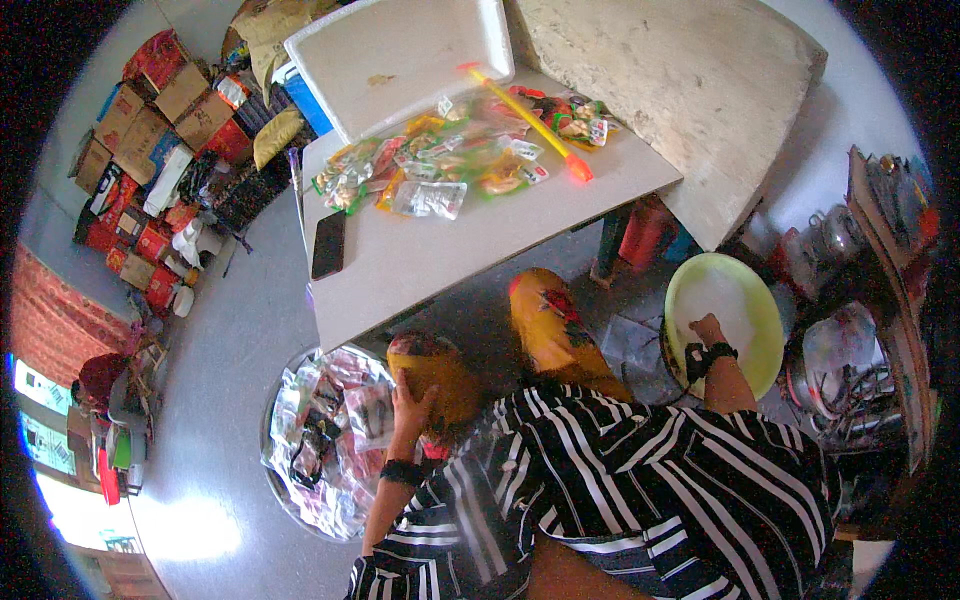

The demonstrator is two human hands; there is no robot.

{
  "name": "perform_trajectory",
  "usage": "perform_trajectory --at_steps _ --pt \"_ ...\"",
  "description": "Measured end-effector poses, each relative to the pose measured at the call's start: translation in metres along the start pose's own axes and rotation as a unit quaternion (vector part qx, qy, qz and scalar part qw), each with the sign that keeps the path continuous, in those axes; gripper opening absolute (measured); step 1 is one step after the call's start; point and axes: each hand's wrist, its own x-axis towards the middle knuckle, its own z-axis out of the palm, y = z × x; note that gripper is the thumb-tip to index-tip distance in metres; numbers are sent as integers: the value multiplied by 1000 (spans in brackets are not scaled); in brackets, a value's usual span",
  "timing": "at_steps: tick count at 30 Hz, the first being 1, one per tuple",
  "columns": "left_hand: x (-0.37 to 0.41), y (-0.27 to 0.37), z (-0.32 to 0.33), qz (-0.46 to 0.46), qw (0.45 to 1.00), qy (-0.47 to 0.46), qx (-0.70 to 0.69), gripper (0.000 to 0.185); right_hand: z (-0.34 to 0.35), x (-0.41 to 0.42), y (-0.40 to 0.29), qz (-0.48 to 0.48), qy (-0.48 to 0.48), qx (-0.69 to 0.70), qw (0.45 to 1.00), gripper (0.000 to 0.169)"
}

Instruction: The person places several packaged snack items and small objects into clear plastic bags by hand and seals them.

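Observation:
My left hand (412, 407) rests on my left knee, its fingers spread over the yellow patterned cloth. My right hand (706, 328) reaches into a yellow-green basin (763, 330) holding something white; its fingers look bent, and whether they hold anything cannot be told. On the table (525, 214) before me lie several clear plastic food packets (429, 199), a yellow stick with orange ends (529, 118) and a black phone (328, 244). By my left leg stands a large round metal tray (271, 480) full of sealed plastic packets (369, 416).
A white foam box (397, 67) stands at the table's back, beside a large pale board (675, 90). Cardboard boxes (139, 142) are piled at the far left. A wire-like rack and clutter stand right of the basin.

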Motion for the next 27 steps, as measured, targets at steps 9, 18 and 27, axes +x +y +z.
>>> perform_trajectory --at_steps 9,18,27 --pt "-13 32 -6 -7 999 27 41 76 9 1 49 -139 102 -259 950 28" --pt "-27 42 -15 -54 998 21 22 77 46 8 102 -226 27 -494 839 7" --pt "-35 33 -21 -47 997 35 44 79 45 -9 62 -127 13 -367 921 12"
